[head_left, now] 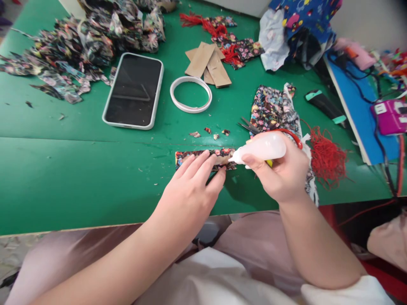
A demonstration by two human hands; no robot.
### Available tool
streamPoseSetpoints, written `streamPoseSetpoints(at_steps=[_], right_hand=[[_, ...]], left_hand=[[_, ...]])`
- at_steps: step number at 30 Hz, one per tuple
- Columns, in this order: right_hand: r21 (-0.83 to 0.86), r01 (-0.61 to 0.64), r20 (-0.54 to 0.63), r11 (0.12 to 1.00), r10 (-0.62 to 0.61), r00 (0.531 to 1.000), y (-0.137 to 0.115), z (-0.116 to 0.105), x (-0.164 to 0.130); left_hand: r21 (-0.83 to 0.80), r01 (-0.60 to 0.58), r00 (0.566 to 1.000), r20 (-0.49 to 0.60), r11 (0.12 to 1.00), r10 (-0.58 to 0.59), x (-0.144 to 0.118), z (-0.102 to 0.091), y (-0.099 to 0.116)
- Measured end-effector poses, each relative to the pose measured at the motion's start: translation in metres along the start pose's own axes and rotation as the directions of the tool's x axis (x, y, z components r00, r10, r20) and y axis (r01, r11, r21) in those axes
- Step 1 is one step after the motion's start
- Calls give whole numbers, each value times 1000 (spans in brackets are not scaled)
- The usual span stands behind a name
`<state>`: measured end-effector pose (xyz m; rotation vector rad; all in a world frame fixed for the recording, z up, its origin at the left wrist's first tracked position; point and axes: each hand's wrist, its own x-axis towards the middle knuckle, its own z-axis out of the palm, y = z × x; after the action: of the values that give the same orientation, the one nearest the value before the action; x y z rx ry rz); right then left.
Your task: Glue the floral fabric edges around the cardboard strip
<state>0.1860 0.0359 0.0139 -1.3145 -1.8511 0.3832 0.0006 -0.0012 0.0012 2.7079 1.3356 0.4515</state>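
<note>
Firstly, right hand (pixel 282 171): fingers wrapped round a white glue bottle (pixel 262 148), its nozzle pointing left and meeting the right end of the floral strip (pixel 205 157).
Left hand (pixel 190 188): not grasping — fingers stretched flat, pinning the strip down on the table.
Strip: lies flat, running left to right, just past the seam in the green table (pixel 79 169) and near its front edge.
Right of the grip: red-handled scissors (pixel 254 126) on a floral fabric piece (pixel 273 108), a red tassel (pixel 327 159) beside it — crowded.
Beyond the strip: small scraps, then a white ring (pixel 190 94), brown card pieces (pixel 208 63) and a phone (pixel 133 90) face up.
Open room: bare green surface left of the strip, up to the front edge.
Far left: a heap of floral offcuts (pixel 79 46).
Far right: a blue board (pixel 359 106) with cables and a purple device (pixel 389 116).
</note>
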Motion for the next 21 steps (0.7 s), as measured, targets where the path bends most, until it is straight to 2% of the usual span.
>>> streamPoseSetpoints(at_steps=[21], right_hand=[[0,-52,-78,999,52,996,7,8,8]], left_hand=[[12,-1,1000,-3,1000,1,0,2,0]])
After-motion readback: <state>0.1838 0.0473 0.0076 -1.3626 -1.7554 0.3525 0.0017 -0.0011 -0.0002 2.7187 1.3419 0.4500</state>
